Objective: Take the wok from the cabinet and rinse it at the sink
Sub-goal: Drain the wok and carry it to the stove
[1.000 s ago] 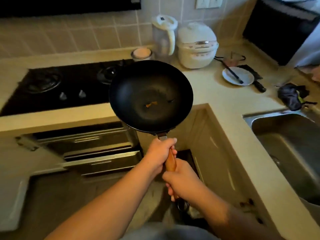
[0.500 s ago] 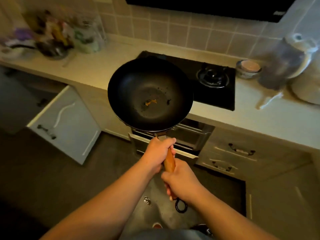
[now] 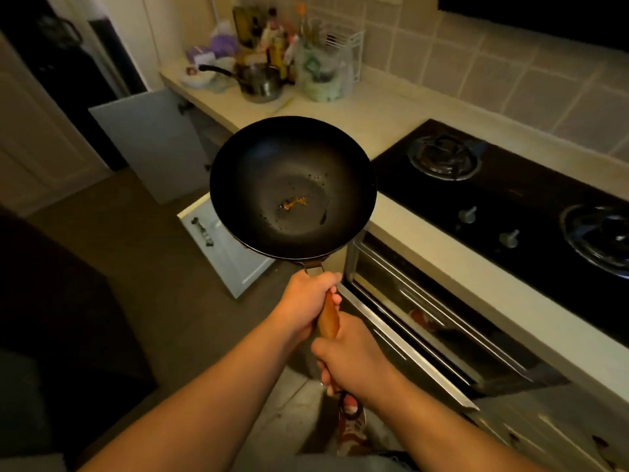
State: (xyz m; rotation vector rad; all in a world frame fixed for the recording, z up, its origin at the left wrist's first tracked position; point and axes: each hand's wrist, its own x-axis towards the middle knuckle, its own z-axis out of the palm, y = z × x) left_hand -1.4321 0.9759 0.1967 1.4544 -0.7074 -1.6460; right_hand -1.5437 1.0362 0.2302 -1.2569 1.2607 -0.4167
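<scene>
A black wok with a small orange scrap in its bottom is held level in the air, in front of the counter edge. Its wooden handle points back toward me. My left hand grips the handle close to the pan. Lower down, near the end ring, my right hand grips the same handle. No sink is in view.
A black gas hob fills the counter at right, above a pulled-out steel drawer. A grey cabinet door stands open at left, another lower door behind the wok. A steel pot and bottles crowd the far counter.
The view has swung left: the sink, rice cooker and kettle have left the frame, and the open cabinet doors and cluttered far counter have come in. Both hands keep the same grip.
</scene>
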